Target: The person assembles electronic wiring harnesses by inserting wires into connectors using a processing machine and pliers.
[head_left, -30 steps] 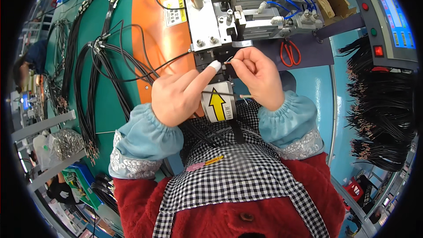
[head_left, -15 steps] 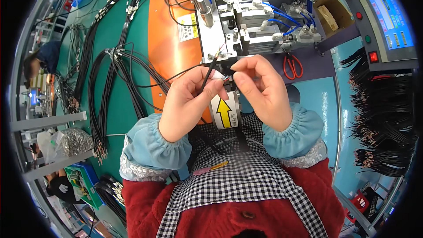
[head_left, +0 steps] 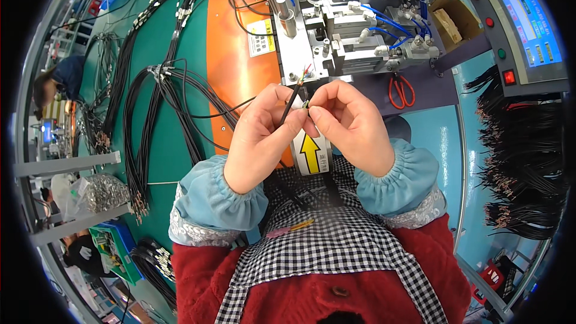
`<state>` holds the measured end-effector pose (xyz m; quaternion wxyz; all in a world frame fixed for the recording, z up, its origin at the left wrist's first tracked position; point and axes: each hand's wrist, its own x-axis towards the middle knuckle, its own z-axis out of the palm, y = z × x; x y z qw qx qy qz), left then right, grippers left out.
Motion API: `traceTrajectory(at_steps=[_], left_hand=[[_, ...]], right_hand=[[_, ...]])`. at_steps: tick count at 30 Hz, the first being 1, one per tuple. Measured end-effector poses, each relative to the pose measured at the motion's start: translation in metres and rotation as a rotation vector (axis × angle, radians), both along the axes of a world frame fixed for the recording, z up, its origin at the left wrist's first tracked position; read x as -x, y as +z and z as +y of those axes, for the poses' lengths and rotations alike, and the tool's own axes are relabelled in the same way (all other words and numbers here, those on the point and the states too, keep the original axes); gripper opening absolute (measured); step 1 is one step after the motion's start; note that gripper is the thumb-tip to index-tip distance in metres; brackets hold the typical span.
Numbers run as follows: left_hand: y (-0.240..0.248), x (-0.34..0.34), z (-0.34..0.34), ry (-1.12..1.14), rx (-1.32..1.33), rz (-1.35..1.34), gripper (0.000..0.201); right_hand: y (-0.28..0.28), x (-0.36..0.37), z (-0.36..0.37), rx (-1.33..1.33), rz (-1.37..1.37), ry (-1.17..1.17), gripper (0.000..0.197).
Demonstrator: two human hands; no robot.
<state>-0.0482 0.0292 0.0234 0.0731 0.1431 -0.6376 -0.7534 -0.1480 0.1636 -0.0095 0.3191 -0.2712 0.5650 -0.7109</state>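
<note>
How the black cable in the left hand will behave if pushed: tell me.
The black cable likely bends readily; similar cables nearby lie in loose curves. Its exposed wires, thin and splayed, could bend or snag easily.

Left hand and right hand face each other, fingertips close together (both pinching)

Bright light, glare on the orange panel, strong fisheye edge distortion
</note>
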Motion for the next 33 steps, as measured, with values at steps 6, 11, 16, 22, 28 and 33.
traceTrajectory(at_steps=[6,11,16,22,28,33], left_hand=[[0.001,-0.002,0.0,0.015,0.014,-0.037,0.014],[0.005,-0.001,0.001,0.037,-0.006,-0.041,0.011],[0.005,-0.001,0.003,0.101,0.056,-0.074,0.009],[0.001,0.0,-0.004,-0.01,0.246,-0.129,0.01],[-0.004,0.006,-0.002,-0.087,0.598,-0.13,0.013],[-0.025,0.0,0.001,0.048,1.036,-0.033,0.02]], right_hand=[[0.007,0.005,0.003,-0.094,-0.021,0.086,0.01],[0.012,0.005,0.003,0.026,-0.167,0.11,0.008],[0.003,0.006,0.005,-0.069,0.186,0.038,0.007],[-0.003,0.017,0.014,-0.086,0.531,0.149,0.003],[-0.007,0.021,0.02,-0.149,0.404,0.171,0.002],[-0.022,0.025,0.017,-0.227,0.362,0.105,0.005]])
